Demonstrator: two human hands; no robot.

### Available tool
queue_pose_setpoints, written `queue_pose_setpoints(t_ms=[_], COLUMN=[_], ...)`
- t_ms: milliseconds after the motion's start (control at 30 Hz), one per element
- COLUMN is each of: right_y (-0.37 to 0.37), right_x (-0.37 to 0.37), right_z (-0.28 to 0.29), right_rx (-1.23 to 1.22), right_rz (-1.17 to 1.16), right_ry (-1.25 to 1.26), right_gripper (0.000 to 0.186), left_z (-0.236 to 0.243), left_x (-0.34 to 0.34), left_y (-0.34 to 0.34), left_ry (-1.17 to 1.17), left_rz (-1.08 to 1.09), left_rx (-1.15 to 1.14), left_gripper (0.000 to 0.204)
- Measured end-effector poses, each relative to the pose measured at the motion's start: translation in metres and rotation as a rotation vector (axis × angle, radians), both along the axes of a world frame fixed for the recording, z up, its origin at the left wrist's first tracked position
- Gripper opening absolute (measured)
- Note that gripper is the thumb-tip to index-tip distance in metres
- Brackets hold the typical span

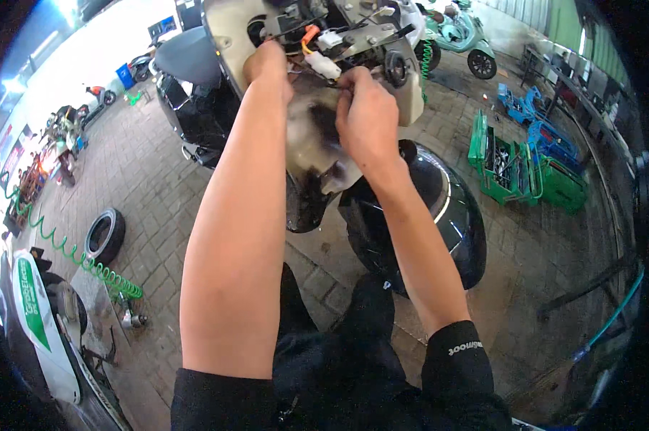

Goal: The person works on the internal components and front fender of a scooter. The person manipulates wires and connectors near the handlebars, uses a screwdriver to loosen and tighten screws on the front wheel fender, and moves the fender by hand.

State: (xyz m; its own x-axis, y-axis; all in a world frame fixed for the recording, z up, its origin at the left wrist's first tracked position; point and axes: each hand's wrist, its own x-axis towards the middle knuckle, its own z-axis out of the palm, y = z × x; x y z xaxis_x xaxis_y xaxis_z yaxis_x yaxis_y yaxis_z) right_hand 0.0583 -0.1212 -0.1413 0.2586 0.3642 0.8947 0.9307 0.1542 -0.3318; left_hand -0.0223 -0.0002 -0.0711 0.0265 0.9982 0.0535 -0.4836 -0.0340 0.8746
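Note:
In front of me stands a scooter with its front stripped, showing the pale inner side of a body panel [314, 140]. Both hands reach into its exposed wiring. My left hand [268, 68] is at the upper left of the panel, fingers curled in among cables; its fingertips are mostly hidden. Lower and to the right, my right hand [368, 111] has thumb and forefinger pinched together just beside a white connector [324, 66]; what lies between them is too small to make out. Above that connector sit an orange connector [310, 34] and a second white plug [329, 39].
A black front mudguard [450, 208] lies below my right forearm. An opened green toolbox [507, 161] stands on the paving at right, near blue trays [554, 144]. At left are a loose tyre [105, 235], a coiled green air hose [113, 274] and a white-green scooter panel [41, 323].

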Motion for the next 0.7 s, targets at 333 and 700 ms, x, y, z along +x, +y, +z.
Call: queue_pose_setpoints(t_ms=[333, 700], right_y=[-0.001, -0.015], right_x=[0.008, 0.011], right_z=[0.000, 0.001], right_rx=[0.088, 0.046], right_rz=[0.013, -0.009], right_ry=[0.004, 0.074], right_gripper=[0.013, 0.010], left_z=[0.000, -0.002], left_x=[0.004, -0.002], left_y=[-0.004, -0.013], left_ry=[0.010, 0.276], left_rz=[0.041, 0.111], left_rx=[0.003, -0.020], left_gripper=[0.021, 0.040])
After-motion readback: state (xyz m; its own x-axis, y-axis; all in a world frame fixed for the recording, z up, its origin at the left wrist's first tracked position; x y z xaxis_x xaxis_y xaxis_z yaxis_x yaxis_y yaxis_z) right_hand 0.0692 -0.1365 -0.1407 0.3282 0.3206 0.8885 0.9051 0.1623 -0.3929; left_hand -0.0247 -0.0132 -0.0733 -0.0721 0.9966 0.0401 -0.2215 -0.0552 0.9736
